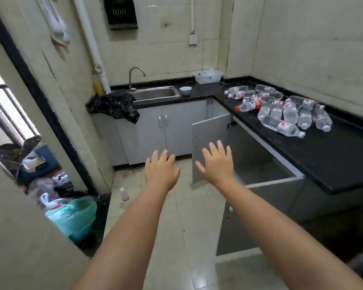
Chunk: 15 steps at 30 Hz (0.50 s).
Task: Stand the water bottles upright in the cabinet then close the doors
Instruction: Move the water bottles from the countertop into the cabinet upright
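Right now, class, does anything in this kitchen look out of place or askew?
Yes. The clear plastic water bottles lie on their sides in a jumbled heap on the black countertop, none upright. One small clear bottle stands alone on the tiled floor. Both grey cabinet doors hang open. Both hands are empty.

This is a small home kitchen, worn and cluttered. An L-shaped black counter (344,164) runs along two tiled walls, with a stainless steel sink (155,93) and a curved faucet (134,77) set into the far run. Grey cabinets (155,132) stand beneath it, and one cabinet door (210,143) hangs open at the corner. A white bowl (185,90) and a white plastic basket (208,76) sit near the sink, and a wall socket (192,39) is mounted above. The floor is pale tile (187,227), with a green rubbish bag (76,216) by the doorway.
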### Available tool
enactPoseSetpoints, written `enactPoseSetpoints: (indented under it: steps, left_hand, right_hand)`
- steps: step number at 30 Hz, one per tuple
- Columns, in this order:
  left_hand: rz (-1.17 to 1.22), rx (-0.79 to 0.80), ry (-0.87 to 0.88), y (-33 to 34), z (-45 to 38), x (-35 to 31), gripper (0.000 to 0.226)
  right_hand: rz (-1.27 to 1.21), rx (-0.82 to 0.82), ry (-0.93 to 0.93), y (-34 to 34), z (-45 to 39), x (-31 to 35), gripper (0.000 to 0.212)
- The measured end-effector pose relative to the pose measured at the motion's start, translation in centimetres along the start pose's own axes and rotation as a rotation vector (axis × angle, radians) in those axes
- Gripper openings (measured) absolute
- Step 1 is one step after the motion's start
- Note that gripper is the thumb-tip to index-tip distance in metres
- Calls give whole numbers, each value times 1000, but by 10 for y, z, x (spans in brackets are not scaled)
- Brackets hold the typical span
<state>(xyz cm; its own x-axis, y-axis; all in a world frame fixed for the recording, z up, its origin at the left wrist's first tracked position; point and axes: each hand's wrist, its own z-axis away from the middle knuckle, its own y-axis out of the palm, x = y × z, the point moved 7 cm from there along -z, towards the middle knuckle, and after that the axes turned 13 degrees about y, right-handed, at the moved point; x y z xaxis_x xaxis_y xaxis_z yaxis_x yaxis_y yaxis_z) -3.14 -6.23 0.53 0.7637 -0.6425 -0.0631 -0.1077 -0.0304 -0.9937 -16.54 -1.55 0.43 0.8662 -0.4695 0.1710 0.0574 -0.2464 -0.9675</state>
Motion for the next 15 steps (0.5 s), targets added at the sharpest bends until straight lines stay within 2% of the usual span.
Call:
enactPoseSetpoints:
  steps: [6, 15]
  left_hand:
    - [80, 85, -84, 47, -112, 32, 50]
    - [74, 149, -114, 82, -278, 114, 50]
  right_hand:
    - [12, 175, 23, 74, -111, -15, 59]
    - [-64, 134, 102, 140, -277, -5, 51]
